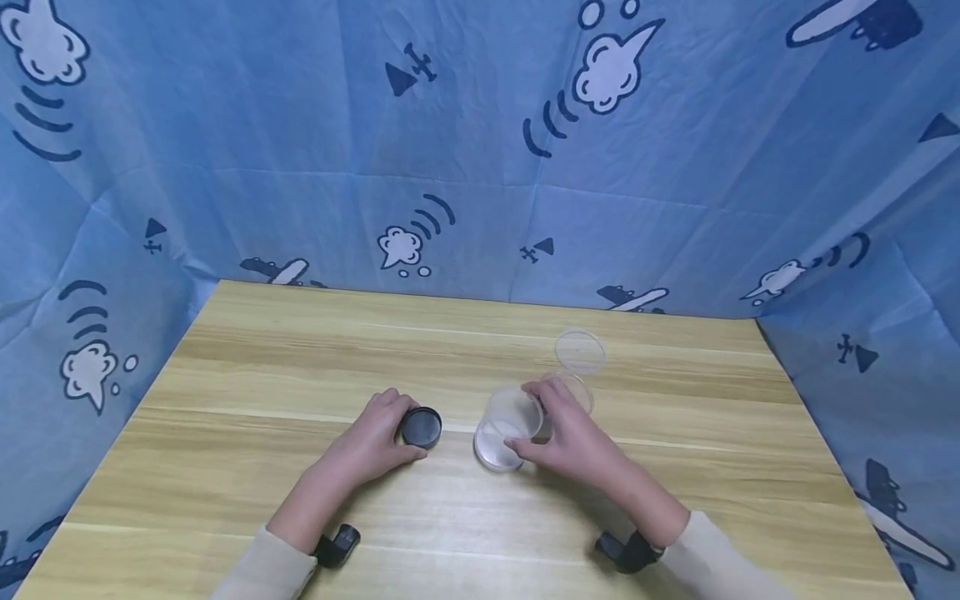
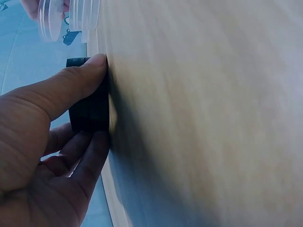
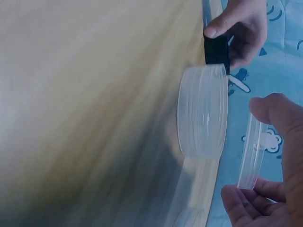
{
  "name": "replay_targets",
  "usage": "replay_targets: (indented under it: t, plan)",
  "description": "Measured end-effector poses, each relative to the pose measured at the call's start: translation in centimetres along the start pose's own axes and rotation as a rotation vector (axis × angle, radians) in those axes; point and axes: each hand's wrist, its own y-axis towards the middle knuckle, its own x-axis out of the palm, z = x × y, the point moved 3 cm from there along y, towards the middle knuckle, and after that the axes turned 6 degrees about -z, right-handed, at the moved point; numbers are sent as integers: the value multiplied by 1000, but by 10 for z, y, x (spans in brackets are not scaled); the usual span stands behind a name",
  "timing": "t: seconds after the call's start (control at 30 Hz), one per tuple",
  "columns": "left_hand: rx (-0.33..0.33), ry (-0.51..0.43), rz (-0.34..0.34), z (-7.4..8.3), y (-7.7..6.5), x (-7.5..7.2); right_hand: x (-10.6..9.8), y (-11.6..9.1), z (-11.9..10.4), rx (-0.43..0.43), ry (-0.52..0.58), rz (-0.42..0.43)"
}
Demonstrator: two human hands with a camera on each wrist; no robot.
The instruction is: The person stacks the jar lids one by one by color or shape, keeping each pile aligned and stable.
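My left hand (image 1: 378, 442) grips a round black container (image 1: 422, 427) by its sides, thumb on the near side. It stands on the table, and in the left wrist view the black container (image 2: 90, 109) shows a seam around its wall. My right hand (image 1: 558, 437) pinches a clear round dish (image 3: 253, 153) at its rim between thumb and fingers. That dish is raised just above a short stack of clear round dishes (image 3: 201, 113), apart from it. From the head view the stack (image 1: 497, 452) sits right of the black container.
Two more clear round pieces lie beyond the right hand: a flat disc (image 1: 580, 351) and a nearer one (image 1: 577, 392) partly hidden by that hand. The wooden table (image 1: 300, 358) is bordered by a blue patterned cloth (image 1: 465, 125) at the back and sides.
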Motion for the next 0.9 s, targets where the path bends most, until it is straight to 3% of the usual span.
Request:
replay_targets:
  t: [0.43,0.9]
  plan:
    - [12,3,4,-1,-1,0,12,-16,-8,-30,-102,-2]
    - [16,4,8,0,-2,-1,18,-19,-13,-34,-118,-55]
